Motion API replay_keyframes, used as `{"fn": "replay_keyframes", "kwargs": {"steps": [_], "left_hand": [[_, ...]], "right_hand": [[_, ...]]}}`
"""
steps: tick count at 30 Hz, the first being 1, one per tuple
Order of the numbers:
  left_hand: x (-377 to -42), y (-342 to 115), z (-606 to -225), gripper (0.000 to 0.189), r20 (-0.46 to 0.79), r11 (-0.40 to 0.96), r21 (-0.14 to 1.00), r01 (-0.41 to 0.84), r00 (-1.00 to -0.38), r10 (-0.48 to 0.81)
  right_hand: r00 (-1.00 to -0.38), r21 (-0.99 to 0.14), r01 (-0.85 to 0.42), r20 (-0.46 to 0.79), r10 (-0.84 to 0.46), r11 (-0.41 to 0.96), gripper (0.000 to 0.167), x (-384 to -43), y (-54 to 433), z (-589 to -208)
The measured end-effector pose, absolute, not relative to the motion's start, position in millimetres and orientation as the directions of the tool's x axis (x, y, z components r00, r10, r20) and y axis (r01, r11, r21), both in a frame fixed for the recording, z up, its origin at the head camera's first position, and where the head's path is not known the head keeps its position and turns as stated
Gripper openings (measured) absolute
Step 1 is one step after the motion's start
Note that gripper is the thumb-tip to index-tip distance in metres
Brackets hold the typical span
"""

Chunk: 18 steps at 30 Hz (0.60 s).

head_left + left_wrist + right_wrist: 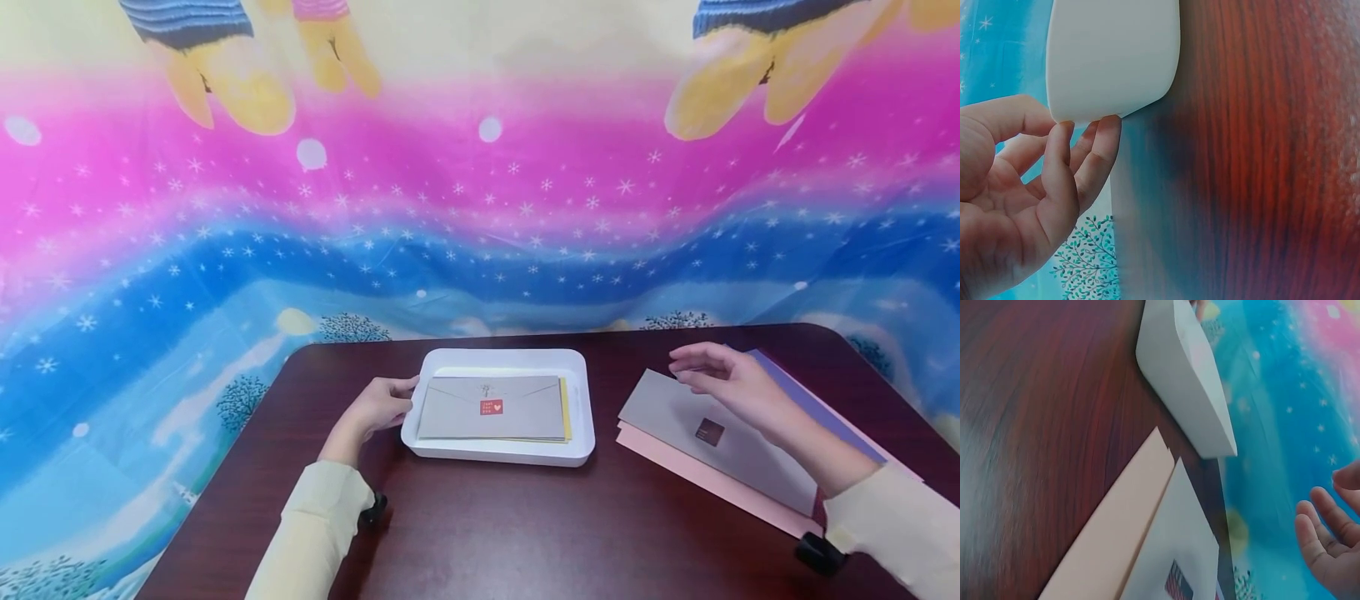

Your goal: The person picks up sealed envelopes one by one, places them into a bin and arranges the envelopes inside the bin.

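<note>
A white tray (495, 451) holds a grey envelope (457, 417) with a red heart sticker (491, 407); a yellow envelope (567, 410) peeks out beneath it. Against the tray's left end, my left hand (378, 406) rests its fingertips, the thumb and fingers touching the outer wall (1113, 56) in the left wrist view. My right hand (738, 385) hovers over the stack on the right, fingers loosely bent and holding nothing. On that stack lies a grey envelope (675, 408) with a dark square label (709, 432), over a pink envelope (705, 475).
Behind the right hand, a purple envelope (802, 400) belongs to the same stack, partly hidden by the forearm. Everything stands on a dark wooden table (517, 533). A printed cloth (480, 208) with snowflakes hangs just past the table's far edge.
</note>
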<state>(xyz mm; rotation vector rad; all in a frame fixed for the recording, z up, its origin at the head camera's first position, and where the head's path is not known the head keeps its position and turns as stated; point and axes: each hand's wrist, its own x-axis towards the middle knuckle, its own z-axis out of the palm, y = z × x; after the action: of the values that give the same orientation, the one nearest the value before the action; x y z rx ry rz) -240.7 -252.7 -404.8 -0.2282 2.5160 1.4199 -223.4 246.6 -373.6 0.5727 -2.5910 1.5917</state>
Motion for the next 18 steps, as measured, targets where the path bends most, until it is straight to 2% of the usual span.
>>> {"fn": "replay_keyframes", "kwargs": {"steps": [11,18], "left_hand": [[-240.6,-253.0,-405.5,0.054,-0.289,0.529,0.808,-0.259,-0.957,-0.027],[-240.7,-252.1,-404.4,0.054,-0.293,0.519,0.813,-0.264,-0.956,-0.027]], "right_hand": [[-0.893,-0.690,-0.443,0.279,-0.354,0.573,0.029,-223.8,276.9,-383.3],[-0.912,-0.587,-0.397,0.164,-0.377,0.706,0.042,-225.5,292.7,-387.5]]}}
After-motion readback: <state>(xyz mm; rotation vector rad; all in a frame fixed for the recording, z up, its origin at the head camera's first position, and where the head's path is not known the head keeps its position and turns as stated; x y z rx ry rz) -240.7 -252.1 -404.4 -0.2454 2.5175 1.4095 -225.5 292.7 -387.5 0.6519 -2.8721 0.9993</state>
